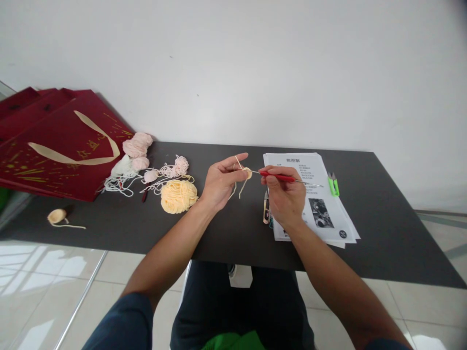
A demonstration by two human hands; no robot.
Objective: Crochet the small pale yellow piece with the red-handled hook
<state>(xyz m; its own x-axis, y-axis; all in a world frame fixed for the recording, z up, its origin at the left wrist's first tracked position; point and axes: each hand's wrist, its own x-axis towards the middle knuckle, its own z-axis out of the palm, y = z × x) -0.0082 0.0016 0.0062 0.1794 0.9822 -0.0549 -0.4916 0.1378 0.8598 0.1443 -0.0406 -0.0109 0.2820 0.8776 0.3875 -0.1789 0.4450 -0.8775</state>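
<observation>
Between thumb and fingers, my left hand [221,182] pinches a small pale-yellow crochet piece [248,173]. Yellow yarn runs over the raised index finger, and loose strands hang below. My right hand [287,199] is closed round the red handle of a crochet hook [279,176]. The hook's metal tip points left and reaches the crochet piece; whether it sits inside a stitch is too small to tell. A ball of yellow yarn [178,196] lies on the table just left of my left hand.
Printed sheets [328,218] lie under my right hand, with green thread snips [333,184] on their right edge and small scissors [266,208] at their left. Pink yarn [137,144], red paper bags [69,146] and a small crocheted cup [57,216] occupy the left. A wall backs the dark table [233,243].
</observation>
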